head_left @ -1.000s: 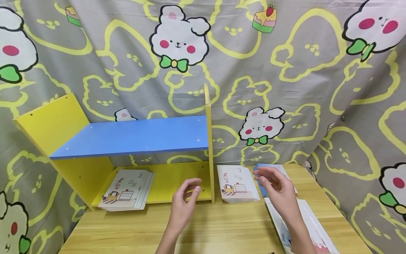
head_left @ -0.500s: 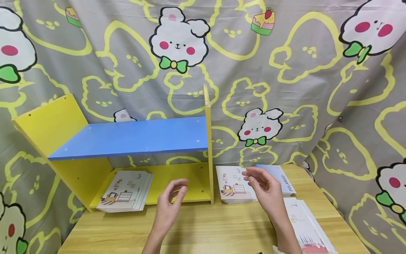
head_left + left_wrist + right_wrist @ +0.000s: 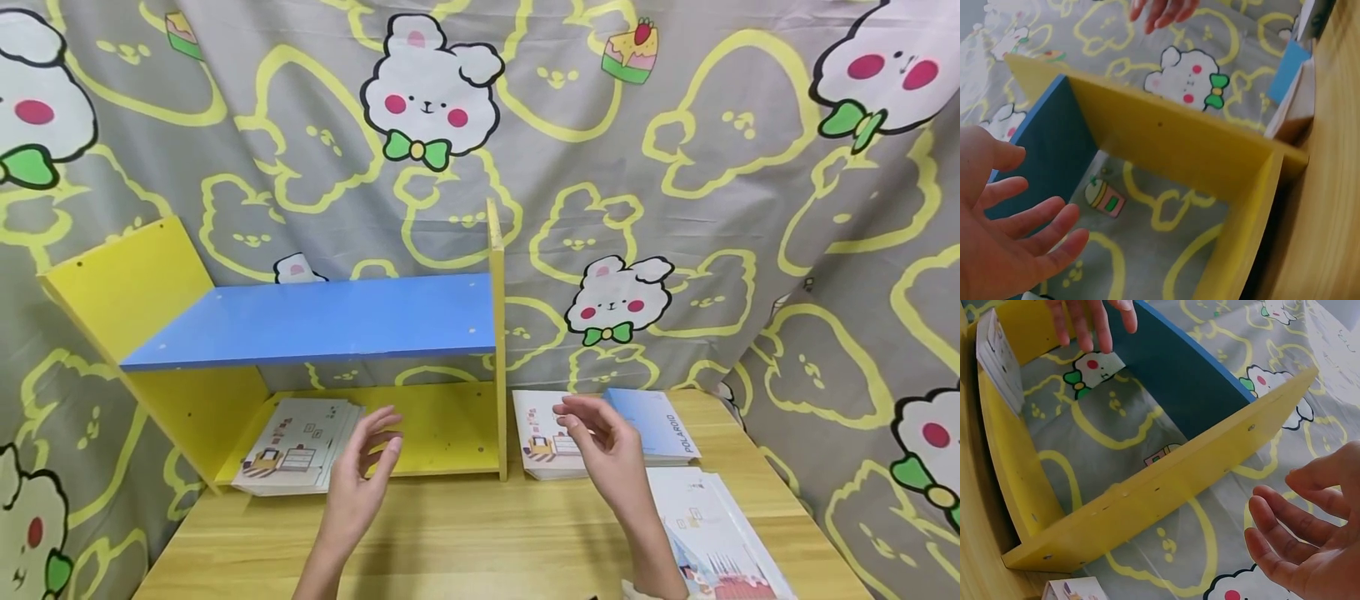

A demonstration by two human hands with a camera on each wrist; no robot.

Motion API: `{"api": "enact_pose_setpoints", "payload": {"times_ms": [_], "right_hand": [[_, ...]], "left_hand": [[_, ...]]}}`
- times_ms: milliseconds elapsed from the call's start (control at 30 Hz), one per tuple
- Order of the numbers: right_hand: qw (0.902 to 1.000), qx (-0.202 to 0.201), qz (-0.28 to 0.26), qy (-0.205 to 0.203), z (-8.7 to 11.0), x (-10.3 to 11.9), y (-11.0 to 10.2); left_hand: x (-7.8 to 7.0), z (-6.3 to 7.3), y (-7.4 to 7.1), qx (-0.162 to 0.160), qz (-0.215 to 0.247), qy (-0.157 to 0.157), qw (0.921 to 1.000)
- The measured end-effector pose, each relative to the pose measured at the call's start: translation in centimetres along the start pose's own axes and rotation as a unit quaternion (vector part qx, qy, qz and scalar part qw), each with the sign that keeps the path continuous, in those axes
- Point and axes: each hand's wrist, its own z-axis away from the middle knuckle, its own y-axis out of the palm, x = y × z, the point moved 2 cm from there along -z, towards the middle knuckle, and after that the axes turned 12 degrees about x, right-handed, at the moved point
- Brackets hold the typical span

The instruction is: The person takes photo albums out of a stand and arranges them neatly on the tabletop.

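My left hand (image 3: 362,471) hovers in front of a small yellow and blue shelf (image 3: 360,321), fingers loosely bent and holding nothing. Just left of it, a stack of white booklets (image 3: 288,450) with a printed room drawing leans on the lower yellow board. My right hand (image 3: 609,458), likewise holding nothing, is raised over the table and partly covers a second white stack (image 3: 536,433) right of the shelf. Beside that lies a blue stack marked POLAROID (image 3: 652,421). In the left wrist view the left hand's fingers (image 3: 1044,231) are spread; the right wrist view shows the right fingers (image 3: 1285,531) relaxed.
A larger white stack with a cake picture (image 3: 720,533) lies at the right front of the wooden table (image 3: 510,542). The shelf's right side panel (image 3: 497,350) stands upright between the shelf boards and the right stacks. A patterned grey curtain (image 3: 720,208) hangs behind.
Both hands have moved left, the left one toward the booklets on the shelf. The right hand has uncovered the POLAROID stack and now overlaps the white stack beside the shelf.
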Motion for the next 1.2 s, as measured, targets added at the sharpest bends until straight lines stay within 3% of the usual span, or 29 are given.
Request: {"api": "enact_pose_setpoints", "payload": {"times_ms": [233, 467, 667, 1200], "right_hand": [[0.9999, -0.002, -0.002, 0.015, -0.2, -0.2, 0.8], [0.9999, 0.005, -0.014, 0.004, -0.4, -0.2, 2.0], [0.9997, 0.006, -0.022, 0.005, -0.6, -0.2, 3.0], [0.9972, -0.004, -0.073, 0.014, -0.8, -0.8, 6.9]], "left_hand": [[0.2, 0.2, -2.4, 0.000, -0.025, 0.003, 0.9997], [0.1, 0.5, -4.4, 0.007, -0.055, 0.008, 0.9984], [0.3, 0.5, -6.0, -0.006, -0.061, 0.014, 0.9980], [1.0, 1.3, -8.0, -0.020, -0.074, -0.009, 0.9970]]}}
